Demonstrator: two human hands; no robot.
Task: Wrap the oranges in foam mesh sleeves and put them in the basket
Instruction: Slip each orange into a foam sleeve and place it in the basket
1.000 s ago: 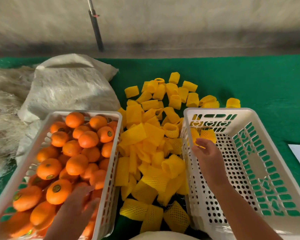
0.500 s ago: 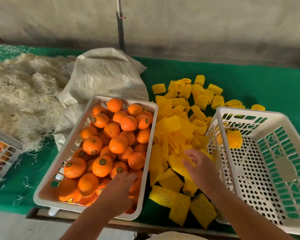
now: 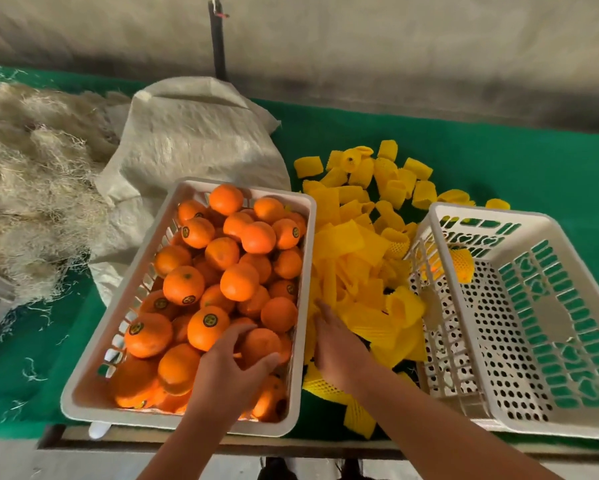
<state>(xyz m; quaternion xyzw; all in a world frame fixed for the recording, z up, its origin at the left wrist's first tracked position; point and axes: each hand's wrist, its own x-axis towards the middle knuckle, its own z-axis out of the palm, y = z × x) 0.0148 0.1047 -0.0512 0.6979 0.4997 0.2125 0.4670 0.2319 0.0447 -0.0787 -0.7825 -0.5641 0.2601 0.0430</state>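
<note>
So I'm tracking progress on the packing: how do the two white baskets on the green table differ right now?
The left basket is heaped with bare oranges; the right basket holds only one wrapped orange at its far end, so its perforated floor shows. The left hand reaches into the left basket and closes around an orange; neither hand is in the right basket. Both are white slotted plastic flanking the pile of yellow foam sleeves.

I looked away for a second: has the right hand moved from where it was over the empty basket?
Yes. The right hand has gone left, off the white basket, and now rests on the yellow foam sleeves between the two baskets.
</note>
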